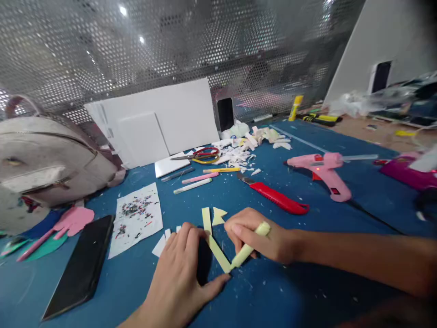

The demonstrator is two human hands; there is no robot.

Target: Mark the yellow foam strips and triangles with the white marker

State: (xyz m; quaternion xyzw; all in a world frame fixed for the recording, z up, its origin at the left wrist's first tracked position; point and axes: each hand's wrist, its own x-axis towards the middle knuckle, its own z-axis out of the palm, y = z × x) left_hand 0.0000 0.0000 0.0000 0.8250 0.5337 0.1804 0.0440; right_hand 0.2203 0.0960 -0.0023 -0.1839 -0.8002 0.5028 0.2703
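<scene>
In the head view my right hand (254,234) is closed around a pale yellow marker (246,249), held at a slant. Its tip touches the lower end of a narrow pale yellow strip (218,254) on the blue table. My left hand (184,278) steadies this strip, index finger at the upper end and thumb at the lower end. Just beyond the fingers lies another short yellow strip (206,218); whether the two are joined I cannot tell. A small notched yellow piece (218,216) rests beside it. White pieces (159,246) lie partly under my left hand.
A red utility knife (278,197), several pens (200,178), scissors (201,156) and white scraps (239,150) lie beyond my hands. A pink glue gun (324,171) with a cable is at right. At left are a black phone (82,264), a littered paper (136,214) and a bag (51,159).
</scene>
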